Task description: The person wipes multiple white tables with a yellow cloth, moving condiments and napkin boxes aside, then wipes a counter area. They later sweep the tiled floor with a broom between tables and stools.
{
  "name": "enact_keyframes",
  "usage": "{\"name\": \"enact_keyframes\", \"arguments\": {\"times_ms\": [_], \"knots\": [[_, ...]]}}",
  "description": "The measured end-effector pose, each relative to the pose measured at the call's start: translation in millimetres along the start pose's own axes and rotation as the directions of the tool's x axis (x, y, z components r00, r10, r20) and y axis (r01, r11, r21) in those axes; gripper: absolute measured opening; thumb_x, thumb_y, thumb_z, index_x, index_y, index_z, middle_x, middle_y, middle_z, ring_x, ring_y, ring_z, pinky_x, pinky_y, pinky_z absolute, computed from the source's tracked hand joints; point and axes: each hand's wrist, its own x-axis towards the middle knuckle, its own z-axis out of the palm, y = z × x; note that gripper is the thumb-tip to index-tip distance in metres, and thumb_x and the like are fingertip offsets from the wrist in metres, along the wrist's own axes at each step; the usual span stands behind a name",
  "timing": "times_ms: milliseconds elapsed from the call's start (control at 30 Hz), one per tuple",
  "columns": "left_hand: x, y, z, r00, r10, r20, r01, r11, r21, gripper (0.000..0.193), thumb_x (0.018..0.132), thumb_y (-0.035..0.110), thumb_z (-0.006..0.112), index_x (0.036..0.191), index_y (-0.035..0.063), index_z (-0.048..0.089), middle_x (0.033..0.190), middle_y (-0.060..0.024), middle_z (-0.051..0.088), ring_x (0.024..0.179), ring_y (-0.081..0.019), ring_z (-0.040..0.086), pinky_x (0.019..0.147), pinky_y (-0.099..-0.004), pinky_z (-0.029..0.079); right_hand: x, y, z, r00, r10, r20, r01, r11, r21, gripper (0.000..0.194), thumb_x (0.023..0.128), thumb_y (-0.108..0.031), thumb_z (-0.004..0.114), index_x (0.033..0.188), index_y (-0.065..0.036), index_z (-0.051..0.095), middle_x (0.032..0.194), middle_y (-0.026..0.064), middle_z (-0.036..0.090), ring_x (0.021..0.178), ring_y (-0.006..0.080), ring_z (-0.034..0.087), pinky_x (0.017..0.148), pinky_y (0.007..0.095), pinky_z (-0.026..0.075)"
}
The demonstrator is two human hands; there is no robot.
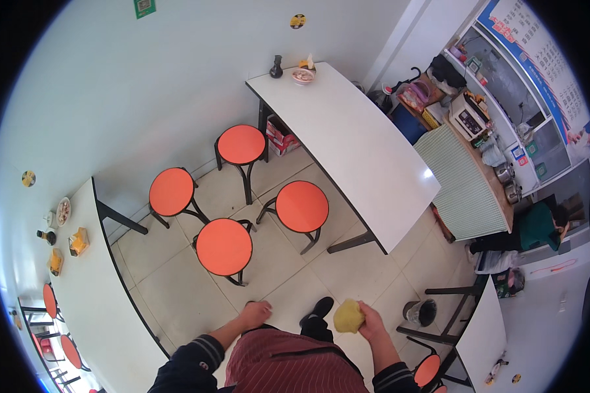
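My right hand (pixel 371 322) grips a folded yellow cloth (pixel 349 316) by its right edge, above the tiled floor. My left hand (pixel 255 314) hangs in front of my apron (pixel 295 361), fingers curled and partly blurred; nothing shows in it. Ahead of me are several round stools with red-orange seats; the nearest stool (pixel 224 247) stands just beyond my left hand. A long white table (pixel 354 147) reaches from the wall past these stools. On its far end are a dark bottle (pixel 276 67) and a bowl (pixel 303 76).
Another white table (pixel 88 294) runs along the left, with a bowl (pixel 64 211) and tissue packs. A waste bin (pixel 420 313) stands right of the cloth, near a third table (pixel 482 324). Beyond are a cloth-covered counter (pixel 464 182) and a person in green (pixel 538 226).
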Motion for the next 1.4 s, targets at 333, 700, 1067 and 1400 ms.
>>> {"name": "enact_keyframes", "arguments": {"times_ms": [333,700,1067,1400], "knots": [[88.5,-35.2,64.2,0.814,-0.539,-0.216,0.517,0.842,-0.156,0.027,0.091,0.03,0.068,0.097,0.0036,0.071,0.086,-0.0129,0.071,0.077,-0.0276,0.07,0.068,-0.0398,0.057,102.5,-197.4,-27.1,0.961,-0.256,0.105,0.266,0.959,-0.098,0.033,0.099,-0.016,0.059,0.128,0.001,0.059,0.121,0.0127,0.065,0.114,0.0254,0.063,0.099,0.0397,0.052],[95.9,-253.9,17.1,-0.086,-0.959,-0.27,0.418,0.211,-0.884,0.064,0.086,0.05,0.075,0.118,-0.0036,0.062,0.11,-0.0183,0.069,0.102,-0.0289,0.067,0.084,-0.0434,0.053,216.4,-54.4,55.0,0.959,0.285,0.006,-0.279,0.944,-0.177,0.036,0.102,-0.023,0.053,0.129,-0.001,0.061,0.127,0.0122,0.066,0.119,0.0296,0.063,0.104,0.0454,0.05],[51.4,-290.4,-4.8,0.145,-0.984,-0.106,0.064,0.116,-0.991,0.052,0.091,0.038,0.071,0.126,0.0011,0.06,0.11,-0.0103,0.068,0.093,-0.0207,0.066,0.07,-0.0371,0.054,211.2,15.9,102.2,0.891,0.454,0.02,-0.421,0.841,-0.34,0.037,0.103,-0.023,0.053,0.13,0.002,0.059,0.128,0.0133,0.065,0.118,0.0282,0.063,0.105,0.0445,0.049],[-35.8,-264.1,91.5,0.451,-0.859,-0.241,0.883,0.469,-0.023,0.042,0.087,0.041,0.065,0.098,0.0011,0.073,0.105,-0.0213,0.072,0.099,-0.0371,0.069,0.086,-0.0499,0.054,145.9,-19.3,79.7,0.942,0.336,0.0,-0.232,0.652,-0.722,0.055,0.083,0.005,0.057,0.138,0.001,0.055,0.13,0.0134,0.062,0.117,0.0238,0.061,0.102,0.0349,0.05]]}}
